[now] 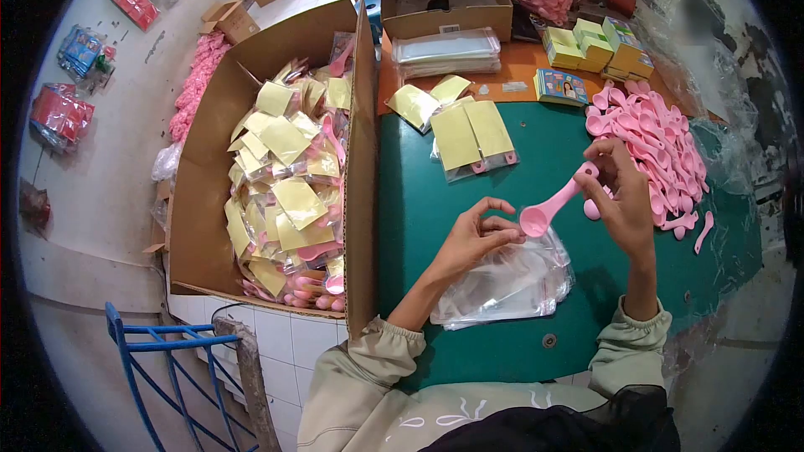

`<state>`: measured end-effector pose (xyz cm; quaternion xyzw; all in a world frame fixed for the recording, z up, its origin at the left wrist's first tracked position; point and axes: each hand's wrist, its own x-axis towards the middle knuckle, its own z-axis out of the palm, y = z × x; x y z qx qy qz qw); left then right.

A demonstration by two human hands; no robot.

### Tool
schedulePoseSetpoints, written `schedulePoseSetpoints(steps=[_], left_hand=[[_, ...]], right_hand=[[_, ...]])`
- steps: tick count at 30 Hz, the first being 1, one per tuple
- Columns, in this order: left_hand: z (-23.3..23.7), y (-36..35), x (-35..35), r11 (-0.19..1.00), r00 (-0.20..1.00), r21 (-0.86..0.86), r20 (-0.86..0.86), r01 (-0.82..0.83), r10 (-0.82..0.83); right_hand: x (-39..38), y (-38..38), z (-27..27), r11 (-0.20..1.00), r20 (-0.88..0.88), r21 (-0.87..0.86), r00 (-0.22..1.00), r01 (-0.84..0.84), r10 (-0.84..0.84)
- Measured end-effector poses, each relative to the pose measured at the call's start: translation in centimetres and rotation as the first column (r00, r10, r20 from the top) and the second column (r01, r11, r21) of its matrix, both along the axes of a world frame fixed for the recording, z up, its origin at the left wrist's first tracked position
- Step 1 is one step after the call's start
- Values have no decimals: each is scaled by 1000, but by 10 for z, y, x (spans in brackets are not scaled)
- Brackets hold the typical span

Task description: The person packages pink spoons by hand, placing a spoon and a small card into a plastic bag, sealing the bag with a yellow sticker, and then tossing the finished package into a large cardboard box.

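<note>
My right hand pinches the handle end of a pink measuring spoon, whose round bowl points down and left. A smaller pink piece shows just under those fingers. Close to the spoon's bowl, my left hand has its thumb and fingers closed at the upper edge of a clear plastic bag. That edge overlaps a stack of clear plastic bags lying flat on the green table top. Right of my right hand spreads a heap of pink spoons.
A tall cardboard box at left holds many packed bags with yellow cards. Several finished packets lie farther back on the table. Behind them are stacked clear bags, printed card stacks and an open carton.
</note>
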<state>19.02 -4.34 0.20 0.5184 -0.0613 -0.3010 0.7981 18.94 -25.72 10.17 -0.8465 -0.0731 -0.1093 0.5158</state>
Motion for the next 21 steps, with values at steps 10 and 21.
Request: schedulePoseSetpoints(steps=[10,21], left_hand=[[-1,-5,-6,999,992,-22,119,-41,44],[22,4,-12,988,952,6,268,-154,147]], right_hand=[[-1,20,-15,977,15,-91,981,-191,193],[16,26,-17,771,117,-78,763,-632,636]])
